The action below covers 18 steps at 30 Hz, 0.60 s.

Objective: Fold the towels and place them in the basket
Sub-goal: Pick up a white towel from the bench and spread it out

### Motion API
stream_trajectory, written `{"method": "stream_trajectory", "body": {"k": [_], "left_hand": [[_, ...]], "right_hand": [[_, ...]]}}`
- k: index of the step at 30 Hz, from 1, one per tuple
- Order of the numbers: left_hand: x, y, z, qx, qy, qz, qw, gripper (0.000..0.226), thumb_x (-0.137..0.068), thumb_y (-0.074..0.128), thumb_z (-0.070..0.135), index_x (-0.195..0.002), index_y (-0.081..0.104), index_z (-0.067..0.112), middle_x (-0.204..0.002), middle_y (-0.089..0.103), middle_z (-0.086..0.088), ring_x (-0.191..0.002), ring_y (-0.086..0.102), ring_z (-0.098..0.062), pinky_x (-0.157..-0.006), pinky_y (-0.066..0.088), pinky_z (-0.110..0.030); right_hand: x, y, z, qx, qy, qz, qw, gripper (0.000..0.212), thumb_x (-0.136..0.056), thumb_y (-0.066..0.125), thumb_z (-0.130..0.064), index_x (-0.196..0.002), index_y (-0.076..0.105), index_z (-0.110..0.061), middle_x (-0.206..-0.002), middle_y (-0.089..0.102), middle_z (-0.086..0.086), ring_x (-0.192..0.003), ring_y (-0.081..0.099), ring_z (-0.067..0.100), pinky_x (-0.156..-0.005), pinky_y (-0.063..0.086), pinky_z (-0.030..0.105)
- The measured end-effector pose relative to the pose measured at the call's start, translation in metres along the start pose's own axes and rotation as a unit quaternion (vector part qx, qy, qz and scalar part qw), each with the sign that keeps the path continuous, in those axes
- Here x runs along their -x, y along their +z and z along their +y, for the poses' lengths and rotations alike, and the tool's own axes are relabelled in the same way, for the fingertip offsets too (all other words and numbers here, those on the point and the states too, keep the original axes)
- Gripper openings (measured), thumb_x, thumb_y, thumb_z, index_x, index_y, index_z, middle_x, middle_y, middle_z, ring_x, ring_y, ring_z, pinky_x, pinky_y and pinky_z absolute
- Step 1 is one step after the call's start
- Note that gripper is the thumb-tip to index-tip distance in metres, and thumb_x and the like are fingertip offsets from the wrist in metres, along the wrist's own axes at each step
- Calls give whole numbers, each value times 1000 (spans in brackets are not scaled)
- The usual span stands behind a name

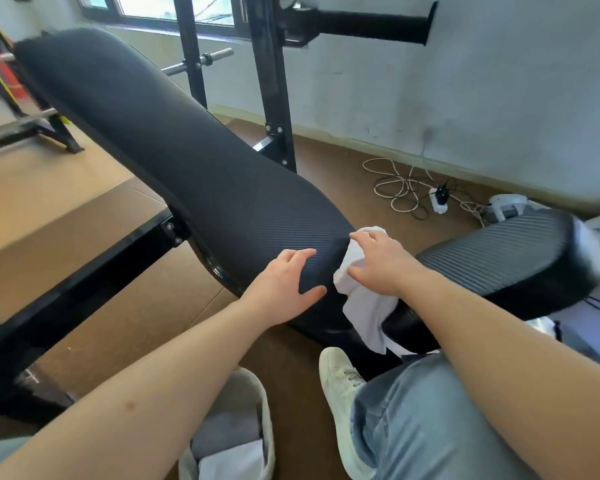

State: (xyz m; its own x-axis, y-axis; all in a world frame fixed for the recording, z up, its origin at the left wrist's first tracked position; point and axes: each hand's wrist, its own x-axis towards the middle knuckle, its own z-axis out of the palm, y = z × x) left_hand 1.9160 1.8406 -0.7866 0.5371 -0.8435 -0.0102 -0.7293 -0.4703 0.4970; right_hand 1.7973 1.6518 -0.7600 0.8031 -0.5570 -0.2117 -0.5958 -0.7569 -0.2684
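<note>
White towel (364, 306) gripped in R hand (378, 263) atop bench pad (187, 168); L hand (281, 289) flat, fingers spread.

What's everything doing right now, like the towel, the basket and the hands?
white towel: crumpled, not folded, hanging off the bench pad.
basket: on the floor, folded towels inside.
left hand: open, resting on the bench pad.
right hand: on the white towel, grip unclear.
</note>
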Motion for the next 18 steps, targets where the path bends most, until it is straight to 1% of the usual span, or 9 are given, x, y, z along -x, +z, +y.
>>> {"method": "stream_trajectory", "body": {"k": [4,7,8,9,11,13,14,16,18], "left_hand": [[-27,20,14,-1,2,-43,999,77,-92,63,58,-156,25,37,-158,34,6,-139,42,-19,-109,46,-41],[-44,34,21,10,-1,-59,998,77,-92,64,54,-156,25,35,-155,36,4,-135,47,-20,-105,46,-36],[-48,38,23,14,-1,-66,998,77,-92,64,53,-156,26,34,-154,38,3,-132,49,-20,-103,45,-34],[-53,42,25,19,-2,-73,997,76,-92,64,51,-156,27,34,-151,39,3,-130,50,-20,-101,45,-33],[-62,49,30,36,-7,-84,996,74,-93,64,48,-156,28,33,-149,42,2,-129,51,-21,-103,45,-35],[-69,54,35,48,-14,-88,995,73,-94,64,45,-156,27,33,-151,41,0,-131,49,-22,-107,44,-38],[-72,57,36,50,-15,-87,995,73,-94,63,44,-156,27,32,-153,40,-1,-133,48,-22,-107,43,-35],[-78,61,40,56,-20,-76,995,72,-95,63,43,-156,27,31,-154,37,-1,-132,48,-21,-99,40,-29],[-83,63,41,69,-30,-63,995,72,-95,62,42,-157,28,30,-154,35,-1,-131,48,-21,-95,39,-27]], "right_hand": [[-14,4,25,-50,52,-47,996,79,-89,62,-33,-159,26,-26,-160,31,11,-141,39,34,-106,45,41],[-22,11,37,-58,91,-79,991,86,-88,62,-32,-161,17,-27,-162,26,15,-142,39,34,-105,47,41],[-23,13,39,-65,101,-81,989,89,-86,62,-33,-162,15,-30,-163,22,17,-144,36,35,-104,46,42],[-25,15,40,-87,111,-73,987,89,-83,62,-35,-160,16,-34,-162,22,20,-144,36,37,-100,47,42],[-30,15,41,-154,144,-38,977,84,-80,60,-36,-156,23,-40,-158,28,23,-140,41,38,-87,45,40],[-34,13,41,-200,189,-28,961,84,-86,59,-35,-160,19,-29,-161,27,23,-138,44,38,-92,44,40],[-35,11,41,-212,198,-28,957,82,-88,58,-34,-160,19,-22,-158,34,22,-136,46,37,-94,44,40],[-37,8,39,-236,199,-30,951,74,-90,56,-29,-157,27,-15,-147,48,17,-130,51,34,-93,45,37],[-38,5,38,-241,199,-23,950,62,-90,53,-24,-148,39,-10,-139,54,16,-127,52,35,-95,46,37]]}}
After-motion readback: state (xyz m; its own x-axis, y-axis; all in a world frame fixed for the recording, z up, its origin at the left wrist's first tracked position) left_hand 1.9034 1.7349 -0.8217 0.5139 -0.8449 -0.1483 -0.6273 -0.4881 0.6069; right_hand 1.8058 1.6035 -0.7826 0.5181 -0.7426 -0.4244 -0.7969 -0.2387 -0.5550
